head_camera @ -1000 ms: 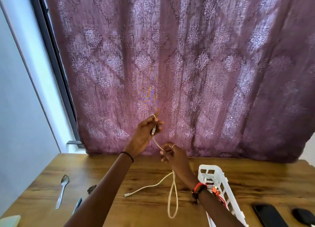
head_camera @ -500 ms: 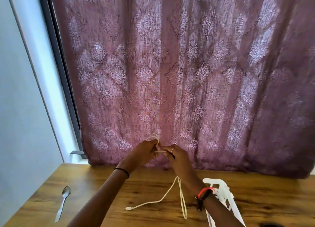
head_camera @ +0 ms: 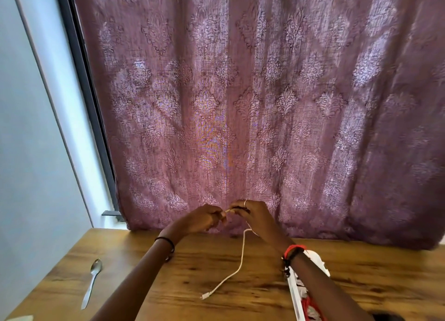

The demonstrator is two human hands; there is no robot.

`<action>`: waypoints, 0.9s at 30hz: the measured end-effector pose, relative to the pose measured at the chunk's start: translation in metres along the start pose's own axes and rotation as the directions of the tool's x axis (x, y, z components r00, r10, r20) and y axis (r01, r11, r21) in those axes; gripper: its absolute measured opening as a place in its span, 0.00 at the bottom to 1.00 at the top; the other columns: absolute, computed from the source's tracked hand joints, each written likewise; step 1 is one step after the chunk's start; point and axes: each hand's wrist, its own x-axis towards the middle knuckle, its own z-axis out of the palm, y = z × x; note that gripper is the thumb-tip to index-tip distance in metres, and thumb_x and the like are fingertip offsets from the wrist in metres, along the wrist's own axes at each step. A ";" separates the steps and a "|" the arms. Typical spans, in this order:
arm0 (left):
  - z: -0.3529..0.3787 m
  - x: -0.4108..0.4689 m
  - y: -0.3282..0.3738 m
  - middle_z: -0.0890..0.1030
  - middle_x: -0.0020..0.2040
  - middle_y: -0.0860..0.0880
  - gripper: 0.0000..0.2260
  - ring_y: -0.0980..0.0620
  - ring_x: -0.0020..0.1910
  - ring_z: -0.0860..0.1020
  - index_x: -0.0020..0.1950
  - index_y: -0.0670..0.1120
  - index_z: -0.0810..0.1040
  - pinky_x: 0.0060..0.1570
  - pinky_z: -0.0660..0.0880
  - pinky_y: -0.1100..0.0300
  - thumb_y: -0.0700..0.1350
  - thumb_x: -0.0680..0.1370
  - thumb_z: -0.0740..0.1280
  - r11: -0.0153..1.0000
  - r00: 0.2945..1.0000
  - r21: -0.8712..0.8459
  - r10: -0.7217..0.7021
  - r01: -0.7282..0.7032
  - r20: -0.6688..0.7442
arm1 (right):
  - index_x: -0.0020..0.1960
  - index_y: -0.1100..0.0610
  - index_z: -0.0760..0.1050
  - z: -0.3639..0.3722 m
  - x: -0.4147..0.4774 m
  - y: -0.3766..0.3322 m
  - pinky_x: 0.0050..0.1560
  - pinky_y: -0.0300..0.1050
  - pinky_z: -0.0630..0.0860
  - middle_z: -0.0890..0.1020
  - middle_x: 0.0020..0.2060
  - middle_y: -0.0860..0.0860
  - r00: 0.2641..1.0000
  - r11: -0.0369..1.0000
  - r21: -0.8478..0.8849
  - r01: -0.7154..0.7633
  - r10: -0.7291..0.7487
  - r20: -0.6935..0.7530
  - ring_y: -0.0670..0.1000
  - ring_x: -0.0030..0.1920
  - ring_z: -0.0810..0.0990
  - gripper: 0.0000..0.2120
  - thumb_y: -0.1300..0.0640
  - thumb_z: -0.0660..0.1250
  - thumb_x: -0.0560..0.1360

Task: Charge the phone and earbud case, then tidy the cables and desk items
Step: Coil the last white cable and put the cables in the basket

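The white cable (head_camera: pixel 241 255) hangs from two raised hands near the curtain (head_camera: pixel 240 103), and its plug end (head_camera: pixel 206 296) lies on the wooden table (head_camera: pixel 156 291). The left hand (head_camera: pixel 204 219) and the right hand (head_camera: pixel 256 216) are close together, and each pinches the top of the cable with curled fingers. To wind it well, I think the loops should be small, even and held tight, so the tail misses the white basket (head_camera: pixel 293 294) nearby.

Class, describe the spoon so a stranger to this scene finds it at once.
Start at the wooden table below the purple curtain. Near its left edge lies the spoon, bowl toward the curtain. It alone is shiny metal; the cable to its right is white.
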 end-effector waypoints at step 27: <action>-0.009 -0.003 0.032 0.60 0.24 0.54 0.17 0.59 0.20 0.59 0.59 0.34 0.76 0.20 0.61 0.69 0.41 0.76 0.59 0.205 1.000 -0.979 -0.007 -0.003 -0.004 | 0.49 0.49 0.76 0.013 0.018 -0.019 0.30 0.31 0.73 0.81 0.33 0.47 0.944 0.937 0.344 -0.056 0.162 -0.289 0.40 0.27 0.77 0.11 0.64 0.61 0.78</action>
